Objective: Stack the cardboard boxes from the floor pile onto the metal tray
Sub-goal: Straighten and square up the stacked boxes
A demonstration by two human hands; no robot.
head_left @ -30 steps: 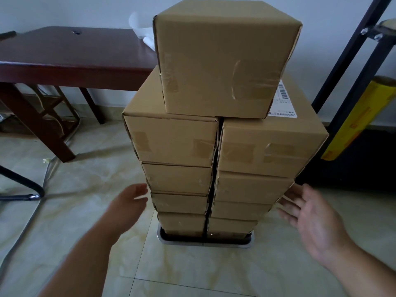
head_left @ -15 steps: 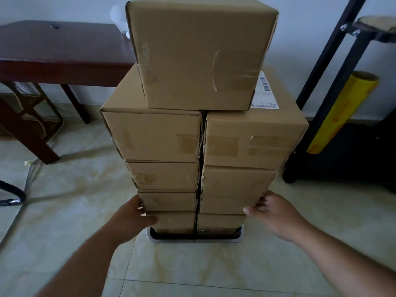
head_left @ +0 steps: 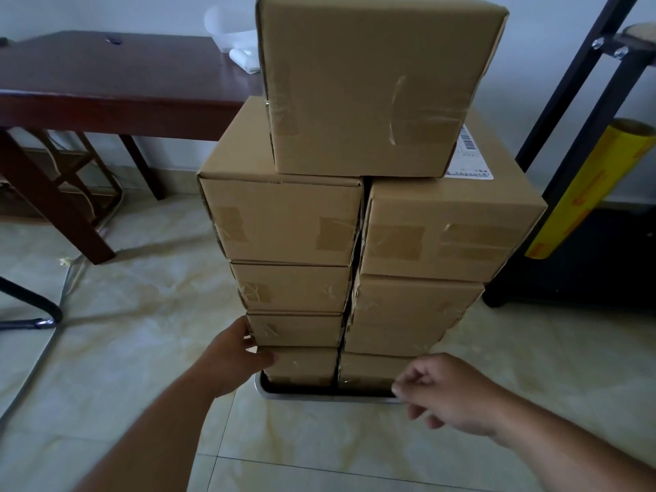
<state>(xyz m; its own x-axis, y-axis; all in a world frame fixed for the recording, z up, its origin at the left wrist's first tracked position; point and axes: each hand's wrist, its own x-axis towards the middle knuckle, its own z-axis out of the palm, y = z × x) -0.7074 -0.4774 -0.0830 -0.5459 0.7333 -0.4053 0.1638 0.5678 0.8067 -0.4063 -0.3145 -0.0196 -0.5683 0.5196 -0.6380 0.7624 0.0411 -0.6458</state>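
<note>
**Box tower on the tray, both hands low at its base**

The cardboard boxes point(head_left: 355, 225) stand in 2 columns side by side on the metal tray point(head_left: 301, 396), which sits on the tiled floor point(head_left: 124, 332). 4 boxes show in the left column; the right column is harder to count near its foot. 1 more box, the top box point(head_left: 369, 87), straddles both columns.

Left hand point(head_left: 232, 356) is against the left side of the stack, low down, fingers laid on the edge of the 2 lowest left boxes, thumb across the front corner of the bottom one. That grip is not wrapped round anything; the fingers press flat.

Right hand point(head_left: 447, 392) sits just in front of the tray's right front corner, fingers curled loosely. Whether it pinches the tray rim or holds nothing, I cannot tell.

A white shipping label point(head_left: 470, 154) lies on the upper right box, partly under the top box. Behind the stack on the left stands a dark wooden bench point(head_left: 117, 83); to the right, a black metal frame point(head_left: 568, 118) with a yellow roll point(head_left: 596, 186) leaning by it.
</note>
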